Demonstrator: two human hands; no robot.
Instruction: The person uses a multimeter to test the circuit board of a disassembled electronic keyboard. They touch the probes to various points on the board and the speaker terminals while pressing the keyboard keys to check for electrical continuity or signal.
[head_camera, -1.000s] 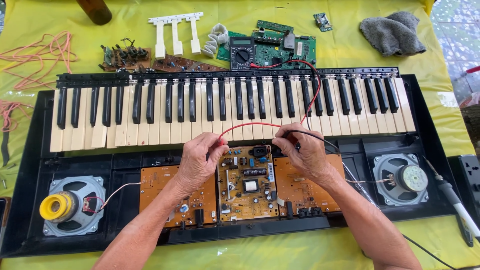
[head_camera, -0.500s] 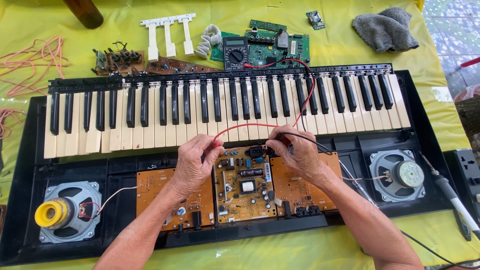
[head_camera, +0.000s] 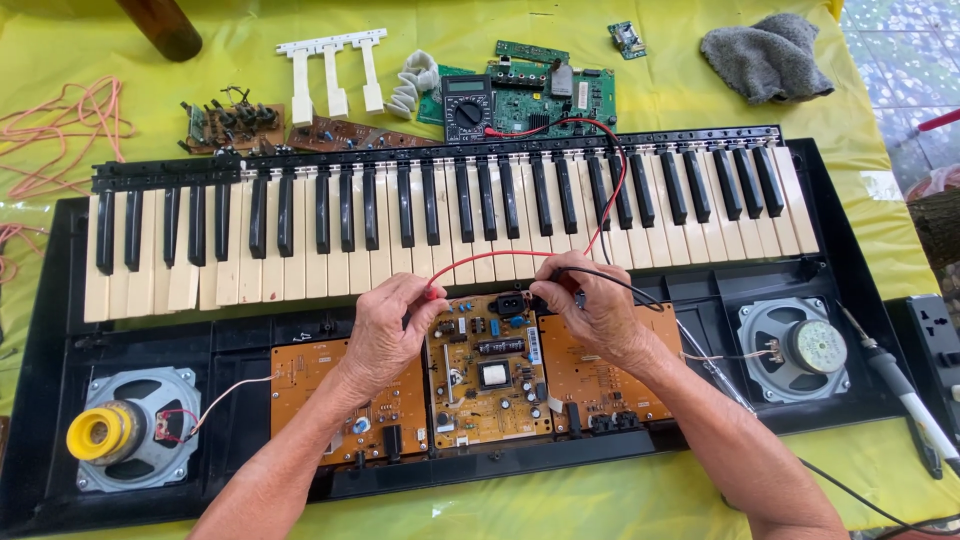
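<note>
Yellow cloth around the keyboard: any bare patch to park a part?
Bare yellow cloth lies between the green circuit board and grey rag, and along the near edge between the forearms. Crowded: the multimeter, loose white keys and small boards behind the keyboard. Left hand and right hand cover the centre board.

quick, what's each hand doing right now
left hand: closed, pinching the red probe over the middle circuit board.
right hand: closed, holding the black probe at the same board.

Two speakers (head_camera: 135, 440), three orange circuit boards (head_camera: 490, 375), one multimeter (head_camera: 467, 106), perhaps three loose white keys (head_camera: 333, 70).
</note>
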